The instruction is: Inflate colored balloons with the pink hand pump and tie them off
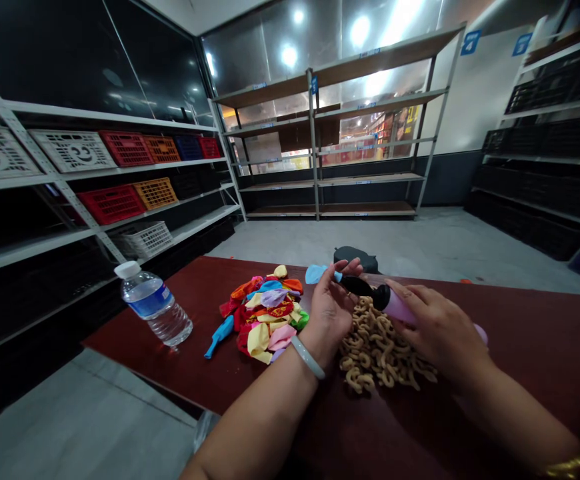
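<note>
My right hand (pixel 437 327) is wrapped around the light purple barrel of a balloon hand pump (pixel 400 303), held slantwise with its black nozzle toward the left. A pale blue balloon (pixel 316 274) sits limp at the nozzle's tip. My left hand (pixel 333 303), palm partly up, has its fingers curled about the balloon's neck and the nozzle tip. Below the pump lies a heap of tan, curved, curl-shaped pieces (pixel 383 350). Left of my left wrist is a pile of uninflated balloons (pixel 270 313) in many colours.
A clear water bottle (pixel 155 303) with a white cap stands near the left edge of the dark red table (pixel 530 347). Behind the table's far edge is a black object (pixel 355 257). Shelves (pixel 315 180) stand at the back; crates (pixel 113 203) fill racks at left.
</note>
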`<state>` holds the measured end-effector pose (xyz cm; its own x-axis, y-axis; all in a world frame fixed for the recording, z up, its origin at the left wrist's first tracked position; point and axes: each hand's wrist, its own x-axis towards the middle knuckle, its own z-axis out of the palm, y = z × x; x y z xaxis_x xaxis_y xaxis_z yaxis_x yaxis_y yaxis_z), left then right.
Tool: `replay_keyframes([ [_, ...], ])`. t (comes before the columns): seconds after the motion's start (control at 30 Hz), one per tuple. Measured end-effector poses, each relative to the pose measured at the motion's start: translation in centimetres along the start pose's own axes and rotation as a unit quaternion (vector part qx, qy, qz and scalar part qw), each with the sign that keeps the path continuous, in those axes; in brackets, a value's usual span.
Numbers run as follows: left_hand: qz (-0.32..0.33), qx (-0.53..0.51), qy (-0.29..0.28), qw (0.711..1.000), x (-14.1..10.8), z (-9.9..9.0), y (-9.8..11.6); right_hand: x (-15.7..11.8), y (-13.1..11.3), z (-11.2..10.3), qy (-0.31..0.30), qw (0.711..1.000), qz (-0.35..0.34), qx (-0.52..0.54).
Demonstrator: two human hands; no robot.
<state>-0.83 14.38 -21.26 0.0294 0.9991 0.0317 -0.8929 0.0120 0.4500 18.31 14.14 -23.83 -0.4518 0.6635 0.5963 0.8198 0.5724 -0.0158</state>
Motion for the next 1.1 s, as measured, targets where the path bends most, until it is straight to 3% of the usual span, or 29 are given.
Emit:
replay_keyframes([
  [0.3, 0.041, -0.021, 0.049, 0.998, -0.6, 0.4, -1.0, -0.2, -2.0, 0.3, -0.014, 1.0, -0.024, 0.01],
  [0.5, 0.058, -0.037, 0.007, 0.998, -1.1, 1.0, -0.6, -0.1, -2.7, 0.3, 0.002, 0.999, -0.054, 0.002],
  [0.7, 0.083, -0.03, 0.014, 0.996, -0.9, 1.3, 1.7, -0.1, -2.4, 0.1, -0.001, 0.998, -0.064, -0.02],
  [0.93, 0.155, -0.008, 0.029, 0.987, 0.1, 0.8, 5.9, 0.0, 0.2, -0.6, -0.04, 0.998, -0.022, -0.049],
  [1.1, 0.188, -0.005, 0.029, 0.982, 0.1, 0.6, 6.4, -0.2, 1.3, -0.5, -0.056, 0.996, -0.009, -0.067],
])
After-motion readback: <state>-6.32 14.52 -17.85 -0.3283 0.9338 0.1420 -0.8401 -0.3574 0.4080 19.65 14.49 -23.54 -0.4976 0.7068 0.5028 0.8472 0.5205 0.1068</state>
